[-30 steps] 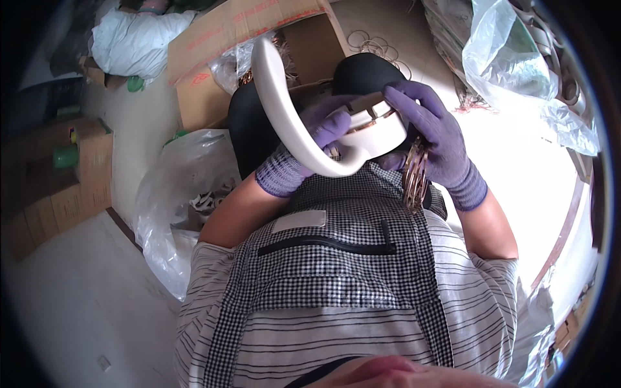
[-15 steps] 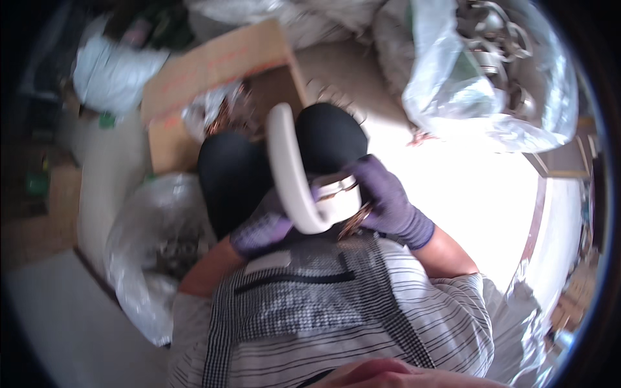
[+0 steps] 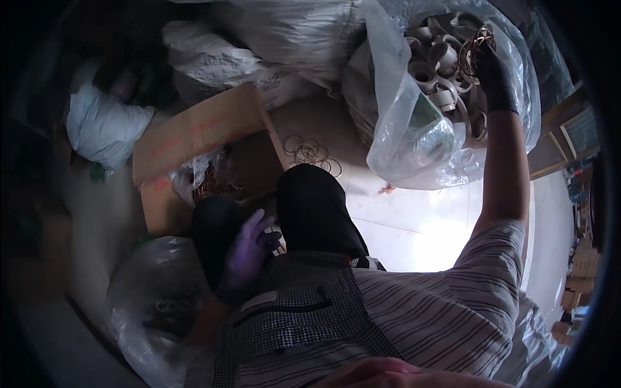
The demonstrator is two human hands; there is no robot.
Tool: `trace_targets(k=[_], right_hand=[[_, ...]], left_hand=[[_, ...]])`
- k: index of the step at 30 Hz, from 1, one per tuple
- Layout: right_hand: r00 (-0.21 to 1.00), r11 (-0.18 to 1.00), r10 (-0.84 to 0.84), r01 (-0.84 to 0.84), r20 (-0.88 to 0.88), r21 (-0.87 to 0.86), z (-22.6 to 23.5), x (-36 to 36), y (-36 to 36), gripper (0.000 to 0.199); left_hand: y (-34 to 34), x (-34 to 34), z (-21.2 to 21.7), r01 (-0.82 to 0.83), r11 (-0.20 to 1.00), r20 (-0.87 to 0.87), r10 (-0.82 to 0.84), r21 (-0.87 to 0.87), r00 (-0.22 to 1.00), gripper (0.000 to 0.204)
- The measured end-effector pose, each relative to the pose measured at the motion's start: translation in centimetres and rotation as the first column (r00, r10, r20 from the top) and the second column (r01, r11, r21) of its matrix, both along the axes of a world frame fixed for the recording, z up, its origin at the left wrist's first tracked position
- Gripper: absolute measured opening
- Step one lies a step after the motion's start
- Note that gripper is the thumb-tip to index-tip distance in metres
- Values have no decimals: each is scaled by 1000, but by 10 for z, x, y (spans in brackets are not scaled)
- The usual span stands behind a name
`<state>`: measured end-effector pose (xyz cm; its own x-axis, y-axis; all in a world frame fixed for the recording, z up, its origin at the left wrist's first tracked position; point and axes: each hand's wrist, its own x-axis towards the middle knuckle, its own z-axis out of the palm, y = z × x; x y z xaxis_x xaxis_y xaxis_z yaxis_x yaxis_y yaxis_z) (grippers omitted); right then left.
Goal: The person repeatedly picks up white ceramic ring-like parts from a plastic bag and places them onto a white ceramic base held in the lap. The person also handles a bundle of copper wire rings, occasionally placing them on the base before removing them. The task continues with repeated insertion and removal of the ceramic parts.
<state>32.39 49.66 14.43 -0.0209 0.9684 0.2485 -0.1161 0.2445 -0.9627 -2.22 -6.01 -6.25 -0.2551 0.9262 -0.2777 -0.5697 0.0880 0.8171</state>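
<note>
My right hand (image 3: 497, 85), in a dark glove, reaches out at the upper right over a clear plastic bag (image 3: 402, 123). Its fingers are closed on a loose bundle of copper wire (image 3: 477, 50). Below and beside it in the bag lie several white curved and ring-shaped plastic parts (image 3: 442, 59). Over my lap, my left hand (image 3: 246, 253) wears a purple glove; its fingers are apart and hold nothing. Slightly blurred, it hovers next to my left knee.
A cardboard box (image 3: 194, 132) with copper wire and plastic film inside stands ahead of my knees. Several thin rings (image 3: 310, 154) lie on the floor beside it. Another clear bag (image 3: 145, 278) is at my left. White sacks (image 3: 284, 32) are piled at the back.
My right hand has moved from my lap to the bag at the upper right, with the copper wire. The large white curved part is out of my hands. My left hand has let go.
</note>
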Motion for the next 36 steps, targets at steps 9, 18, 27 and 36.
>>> trace_targets(k=[9,18,27,36], right_hand=[[764,797,408,-565,500,212,-103,-52,-69,36],[108,-85,699,-969,-707,-232,-144,-152,-258,40],[265,301,951,-912,160,-280,-195,-107,-241,44],[317,316,944,-776,95,-546,-204,-136,-283,48]], left_hand=[[-91,-7,41,-514,845,-806,199,-148,558,38],[-380,-59,-208,-797,485,-794,-608,-359,-13,45],[-313,-68,-260,-748,525,-867,-480,-406,134,72],[-265,-52,-236,-680,315,-722,-25,-662,691,62]])
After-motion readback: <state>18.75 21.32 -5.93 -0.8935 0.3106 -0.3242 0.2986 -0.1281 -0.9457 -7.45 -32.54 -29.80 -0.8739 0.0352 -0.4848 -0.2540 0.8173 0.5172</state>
